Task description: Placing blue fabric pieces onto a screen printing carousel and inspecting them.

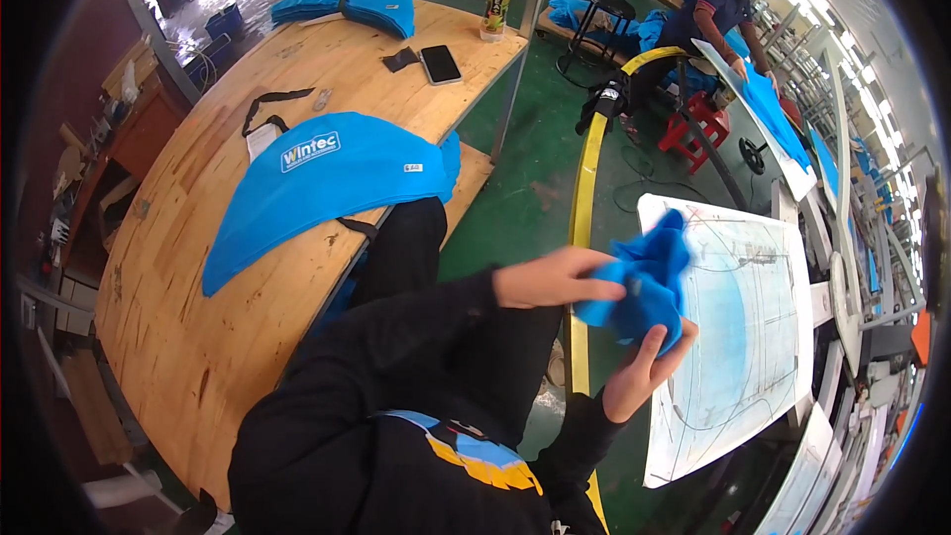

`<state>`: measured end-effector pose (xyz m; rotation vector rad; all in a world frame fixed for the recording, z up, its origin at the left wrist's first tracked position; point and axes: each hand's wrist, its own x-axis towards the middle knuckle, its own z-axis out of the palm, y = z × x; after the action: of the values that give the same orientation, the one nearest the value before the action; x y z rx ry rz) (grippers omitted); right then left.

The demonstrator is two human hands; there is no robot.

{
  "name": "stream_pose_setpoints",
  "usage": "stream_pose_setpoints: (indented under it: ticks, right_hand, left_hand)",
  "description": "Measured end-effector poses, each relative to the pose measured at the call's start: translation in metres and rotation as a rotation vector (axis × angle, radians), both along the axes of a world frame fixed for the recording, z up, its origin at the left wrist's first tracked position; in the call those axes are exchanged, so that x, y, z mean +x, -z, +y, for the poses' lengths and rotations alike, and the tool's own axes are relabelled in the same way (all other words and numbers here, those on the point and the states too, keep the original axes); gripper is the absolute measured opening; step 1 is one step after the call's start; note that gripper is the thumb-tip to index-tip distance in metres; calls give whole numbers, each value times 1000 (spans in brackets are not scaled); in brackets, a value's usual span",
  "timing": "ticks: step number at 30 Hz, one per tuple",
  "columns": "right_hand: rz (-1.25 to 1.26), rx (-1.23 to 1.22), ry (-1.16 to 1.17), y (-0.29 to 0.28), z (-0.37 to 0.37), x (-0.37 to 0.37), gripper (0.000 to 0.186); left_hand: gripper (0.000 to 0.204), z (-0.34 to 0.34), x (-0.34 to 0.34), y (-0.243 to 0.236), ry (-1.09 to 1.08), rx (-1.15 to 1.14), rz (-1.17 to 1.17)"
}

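A crumpled blue cloth (pixel 644 287) is bunched between my two hands, above the yellow rail and the near edge of a white board. My left hand (pixel 557 277) grips its left side, with the thumb lying over the fabric. From below, the fingers and thumb of my right hand (pixel 649 369) close on its lower edge. Slight blur softens the cloth. To the left, a large curved blue fabric piece (pixel 327 183) with a printed white logo and a small tag lies on the wooden table (pixel 168 337), partly over more blue fabric.
On the table are a stack of blue pieces (pixel 376 2), a phone (pixel 441 64), a drink bottle (pixel 497 5) and a black strap (pixel 272 99). A yellow rail (pixel 588 178) runs beside the stained white board (pixel 743 307). A masked co-worker (pixel 708 15) handles blue fabric near a red stool (pixel 698 124).
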<state>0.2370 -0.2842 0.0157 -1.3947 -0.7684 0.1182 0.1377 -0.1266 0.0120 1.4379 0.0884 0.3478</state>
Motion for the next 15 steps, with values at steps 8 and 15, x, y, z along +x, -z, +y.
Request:
stream_pose_setpoints:
  ticks: [8,15]
  right_hand:
    - [521,54,-222,12,3,6,20]
    - [615,-6,-673,10,134,-16,32]
  left_hand:
    - [44,-1,-264,33,-625,-589,84]
    - [43,5,-380,39,-1165,-641,-283]
